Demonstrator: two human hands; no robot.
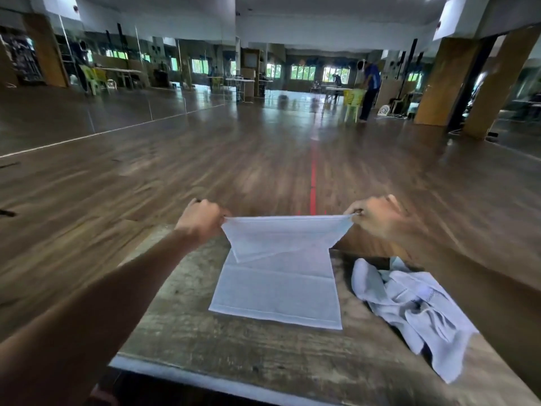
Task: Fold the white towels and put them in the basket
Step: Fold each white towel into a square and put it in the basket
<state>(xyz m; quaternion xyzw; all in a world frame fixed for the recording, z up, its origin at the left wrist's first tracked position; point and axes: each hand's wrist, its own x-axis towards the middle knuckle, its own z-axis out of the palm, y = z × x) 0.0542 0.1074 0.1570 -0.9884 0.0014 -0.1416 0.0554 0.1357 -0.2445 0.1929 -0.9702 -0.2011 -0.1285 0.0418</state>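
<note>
A white towel lies spread on the worn wooden table, its near edge flat and its far edge lifted off the surface. My left hand pinches the far left corner and my right hand pinches the far right corner, stretching that edge taut above the table's far end. A crumpled heap of white towels sits on the table to the right of the spread one. No basket is in view.
The table's near edge runs along the bottom of the view. Beyond the table stretches a wide wooden floor with a red line. Far back right a person stands by a table and yellow chairs. Mirrors line the left wall.
</note>
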